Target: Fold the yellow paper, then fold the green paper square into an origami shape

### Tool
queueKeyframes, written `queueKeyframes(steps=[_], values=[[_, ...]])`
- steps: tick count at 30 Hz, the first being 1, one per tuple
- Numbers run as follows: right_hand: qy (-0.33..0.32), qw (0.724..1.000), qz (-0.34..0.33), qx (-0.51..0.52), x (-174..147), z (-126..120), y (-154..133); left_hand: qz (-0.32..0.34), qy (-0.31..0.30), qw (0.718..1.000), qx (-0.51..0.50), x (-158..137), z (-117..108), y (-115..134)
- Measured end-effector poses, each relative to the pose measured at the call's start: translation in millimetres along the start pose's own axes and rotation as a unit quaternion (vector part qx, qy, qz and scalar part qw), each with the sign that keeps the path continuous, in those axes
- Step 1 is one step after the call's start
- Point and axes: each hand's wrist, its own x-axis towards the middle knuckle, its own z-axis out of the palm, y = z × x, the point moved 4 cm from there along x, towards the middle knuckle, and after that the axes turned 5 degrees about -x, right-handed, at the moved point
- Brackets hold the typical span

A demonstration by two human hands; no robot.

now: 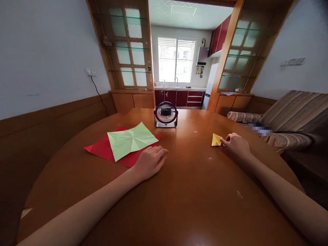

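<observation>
A light green sheet of creased paper lies on top of a red sheet of paper on the left of the table. My left hand rests palm down over the red sheet's near right edge, with its fingers stretched out and nothing held. Over on the right, a small yellow folded paper sits on the tabletop. The fingertips of my right hand pinch its right edge; the other fingers are curled in.
A small purple desk fan stands at the far middle of the brown wooden table. Beyond the table's right side is a striped sofa. Glass-shelved cabinets flank the kitchen opening behind.
</observation>
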Motion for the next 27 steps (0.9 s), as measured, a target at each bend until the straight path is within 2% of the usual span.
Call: queueKeyframes(steps=[4, 7, 13, 17, 20, 23, 27], values=[[0.038, 0.999, -0.016, 0.01, -0.5, -17.2, -7.8, 0.023, 0.024, 0.997, 0.071, 4.3, -13.6, -6.3], [0.068, 0.996, -0.05, 0.027, -5.3, -28.5, -27.5, 0.014, 0.028, 0.988, 0.148, 6.4, -24.1, -20.9], [0.092, 0.968, -0.225, 0.059, -36.2, -38.4, -111.2, -0.111, 0.003, 0.974, 0.2, 1.1, -36.0, -71.7], [0.066, 0.934, -0.345, 0.06, -56.8, -30.8, -171.8, -0.188, -0.037, 0.966, 0.176, -6.8, -32.0, -94.6], [0.036, 0.906, -0.413, 0.082, -64.6, -20.8, -201.6, -0.216, -0.08, 0.961, 0.154, -12.8, -22.5, -103.3], [0.012, 0.897, -0.422, 0.128, -65.9, -12.6, -209.5, -0.227, -0.117, 0.956, 0.144, -18.1, -12.4, -108.8], [-0.007, 0.889, -0.419, 0.188, -67.2, -7.9, -200.7, -0.212, -0.141, 0.953, 0.166, -20.0, -5.8, -109.8]])
